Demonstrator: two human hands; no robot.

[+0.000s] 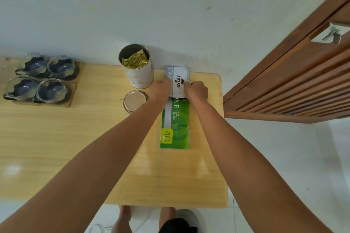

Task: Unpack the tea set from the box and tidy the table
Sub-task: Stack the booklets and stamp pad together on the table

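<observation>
The light wooden table (94, 147) is standing against the wall. A green and grey box (176, 119) is lying flat near its right edge. An open white canister (139, 73) is standing just left of the box, with a round lid (135, 101) lying in front of it. Two wooden trays (73, 96) are sitting at the far left, carrying four glass cups (51, 90).

Box (175, 108) lettering partly behind both hands

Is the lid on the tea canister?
No. The canister stands open with a gold foil pouch showing inside, and its lid lies on the table beside it.
</observation>
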